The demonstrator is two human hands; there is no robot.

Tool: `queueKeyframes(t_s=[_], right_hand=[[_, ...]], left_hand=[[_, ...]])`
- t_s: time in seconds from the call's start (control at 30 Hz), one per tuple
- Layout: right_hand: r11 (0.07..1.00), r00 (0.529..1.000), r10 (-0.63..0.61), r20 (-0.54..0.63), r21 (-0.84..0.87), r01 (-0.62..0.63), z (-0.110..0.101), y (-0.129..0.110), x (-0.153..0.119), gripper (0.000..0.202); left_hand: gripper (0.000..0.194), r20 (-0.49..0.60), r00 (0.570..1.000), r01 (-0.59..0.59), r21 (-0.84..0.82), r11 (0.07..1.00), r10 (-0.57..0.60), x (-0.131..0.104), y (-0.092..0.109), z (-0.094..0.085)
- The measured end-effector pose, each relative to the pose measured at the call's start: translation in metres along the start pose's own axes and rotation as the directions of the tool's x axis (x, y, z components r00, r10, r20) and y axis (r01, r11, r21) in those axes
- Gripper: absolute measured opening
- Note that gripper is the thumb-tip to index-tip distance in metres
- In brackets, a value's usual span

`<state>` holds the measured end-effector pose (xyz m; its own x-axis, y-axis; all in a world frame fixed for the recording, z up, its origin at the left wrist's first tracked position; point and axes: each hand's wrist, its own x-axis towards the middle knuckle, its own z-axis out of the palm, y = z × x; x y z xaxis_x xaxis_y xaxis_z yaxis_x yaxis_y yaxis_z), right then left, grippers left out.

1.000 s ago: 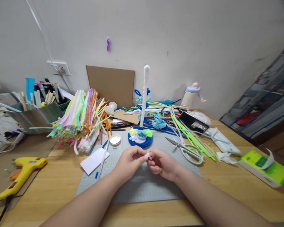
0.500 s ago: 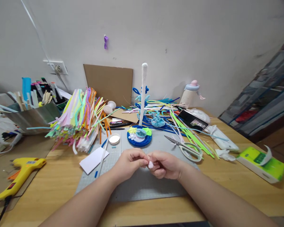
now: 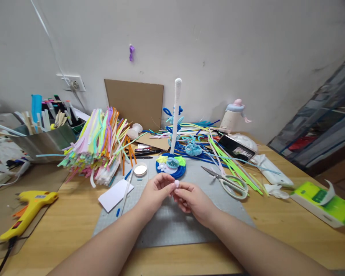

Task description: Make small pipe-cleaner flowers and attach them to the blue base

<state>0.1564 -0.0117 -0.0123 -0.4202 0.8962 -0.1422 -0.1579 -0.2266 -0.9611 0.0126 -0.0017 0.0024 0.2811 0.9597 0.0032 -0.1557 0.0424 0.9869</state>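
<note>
Between my fingertips is a small white fuzzy piece (image 3: pixel 176 184), maybe curled pipe cleaner. My left hand (image 3: pixel 156 191) pinches it from one side with thumb and forefinger. On its other side my right hand (image 3: pixel 195 201) is closed, thumb and forefinger at the piece, other fingers curled below. Just beyond my hands sits a round blue base (image 3: pixel 179 173) bearing white, yellow, green and teal fuzzy shapes. A tall white wrapped post (image 3: pixel 176 115) rises behind it, with blue loops around its lower part. Under my hands lies a grey cutting mat (image 3: pixel 172 230).
Scissors (image 3: pixel 232 186) lie at the mat's right, near green pipe cleaners (image 3: pixel 238 165). A large pipe cleaner bundle (image 3: pixel 97 145), a white card (image 3: pixel 115 195) and a yellow glue gun (image 3: pixel 28 211) are leftward. A phone (image 3: pixel 236 147) and a green tissue pack (image 3: pixel 323 203) stand right.
My hands have turned and the white piece has come up and slightly left, now held at the fingertips. My right hand's fingers have loosened a little. The view has shifted slightly.
</note>
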Motion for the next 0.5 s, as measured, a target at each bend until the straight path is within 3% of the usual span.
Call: queueKeyframes(t_s=[0.17, 0.3, 0.37, 0.5], right_hand=[[0.988, 0.999, -0.017, -0.033, -0.155, 0.012, -0.001, -0.001, 0.000, 0.023], [0.905, 0.951, -0.289, -0.112, -0.355, 0.233, -0.008, -0.006, -0.004, 0.016], [0.814, 0.911, -0.408, -0.061, -0.476, 0.333, -0.011, -0.011, -0.006, 0.017], [0.709, 0.896, -0.440, 0.056, -0.591, 0.385, -0.014, -0.020, -0.009, 0.010]], left_hand=[[0.027, 0.043, 0.999, 0.008, 0.078, 0.997, -0.011, -0.001, 0.001, 0.000], [0.027, 0.038, 0.998, 0.053, 0.015, 0.998, -0.054, -0.001, 0.001, -0.002], [0.027, 0.081, 0.993, 0.094, -0.044, 0.995, -0.091, -0.001, 0.001, -0.004], [0.027, 0.150, 0.972, 0.207, -0.183, 0.961, -0.181, -0.002, 0.001, -0.005]])
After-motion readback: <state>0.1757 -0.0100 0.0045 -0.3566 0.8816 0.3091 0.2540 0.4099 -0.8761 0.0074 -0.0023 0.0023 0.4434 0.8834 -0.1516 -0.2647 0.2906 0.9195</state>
